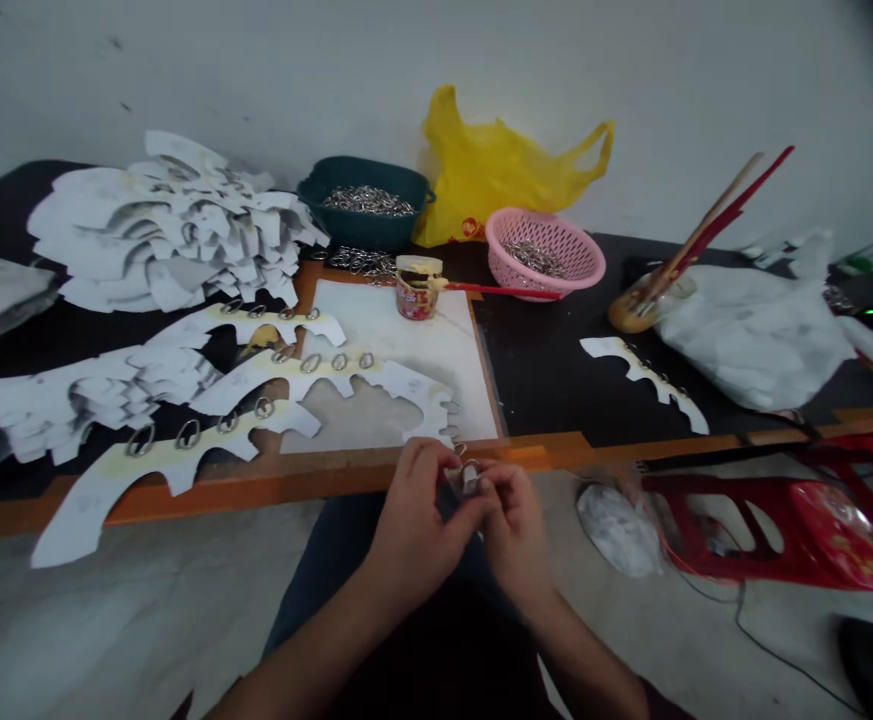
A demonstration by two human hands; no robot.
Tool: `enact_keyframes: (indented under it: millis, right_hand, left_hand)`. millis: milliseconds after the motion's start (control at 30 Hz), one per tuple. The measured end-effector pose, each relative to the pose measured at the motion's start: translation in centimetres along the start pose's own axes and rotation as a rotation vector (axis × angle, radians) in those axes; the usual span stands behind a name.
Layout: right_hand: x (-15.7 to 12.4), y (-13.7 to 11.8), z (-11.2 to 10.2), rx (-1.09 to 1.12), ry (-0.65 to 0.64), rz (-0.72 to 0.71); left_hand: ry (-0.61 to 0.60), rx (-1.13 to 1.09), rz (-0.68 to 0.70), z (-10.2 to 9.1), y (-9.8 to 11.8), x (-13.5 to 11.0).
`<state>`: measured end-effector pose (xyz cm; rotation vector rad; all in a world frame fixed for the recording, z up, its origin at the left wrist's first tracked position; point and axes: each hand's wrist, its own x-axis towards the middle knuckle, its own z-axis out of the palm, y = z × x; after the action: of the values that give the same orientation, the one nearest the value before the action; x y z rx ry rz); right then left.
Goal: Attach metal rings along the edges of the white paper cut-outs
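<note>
My left hand [422, 515] and my right hand [515, 535] meet at the table's front edge, fingers closed around a small white paper piece [470, 478]. A metal ring [469, 465] shows at its top between the fingertips; most of the piece is hidden by my hands. Just beyond my left hand lies a curved white paper strip [406, 385] with cut-outs. Other such strips lie to the left, among them a front paper strip [173, 450] bearing several metal rings along a yellowish glued band.
Behind stand a green basket [365, 230] and a pink basket [586, 262] of rings, a small tub [415, 305] with a red stick across it, and a yellow bag [511, 160]. Paper pieces [166, 230] pile up left. A white bag [758, 340] sits right, a red stool [751, 525] below.
</note>
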<state>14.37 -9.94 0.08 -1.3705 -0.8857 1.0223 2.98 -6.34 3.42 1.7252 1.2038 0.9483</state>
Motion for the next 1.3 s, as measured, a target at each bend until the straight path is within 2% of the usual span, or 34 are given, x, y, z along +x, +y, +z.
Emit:
enact_keyframes:
  millis: [200, 267, 333, 433, 533, 600, 767, 900, 1033, 1300]
  right_hand:
    - [-0.2, -0.2, -0.4, -0.044, -0.016, -0.009]
    - [-0.1, -0.3, -0.5, -0.03, -0.021, -0.006]
    - [0.2, -0.5, -0.5, 0.049, -0.017, 0.051]
    - [0.6, -0.7, -0.3, 0.249, -0.005, 0.176]
    - [0.8, -0.8, -0.2, 0.357, -0.015, 0.213]
    - [0.7, -0.7, -0.2, 0.368, -0.001, 0.211]
    - [0.2, -0.4, -0.3, 0.328, -0.011, 0.194]
    - [0.1, -0.6, -0.4, 0.247, -0.063, 0.155]
    - [0.2, -0.8, -0.6, 0.169, -0.071, 0.117]
    - [0.1, -0.6, -1.2, 0.116, -0.101, 0.075]
  left_hand:
    - [-0.04, 0.003, 0.137, 1.0, -1.4, -0.1]
    - [-0.017, -0.056, 0.111, 1.2, -1.6, -0.1]
    - [0.003, -0.226, -0.032, 1.4, -1.6, 0.0]
    - [-0.001, -0.635, -0.328, 1.7, -1.8, 0.2]
    - [-0.004, -0.845, -0.455, 2.1, -1.9, 0.3]
    - [0.003, -0.802, -0.428, 2.2, -1.9, 0.2]
    - [0.082, -0.494, -0.253, 2.3, -1.6, -0.3]
    - [0.1, -0.45, -0.245, 2.4, -1.7, -0.6]
    - [0.011, -0.47, -0.269, 2.0, -1.7, -0.5]
    - [-0.051, -0.267, -0.146, 1.0, -1.8, -0.3]
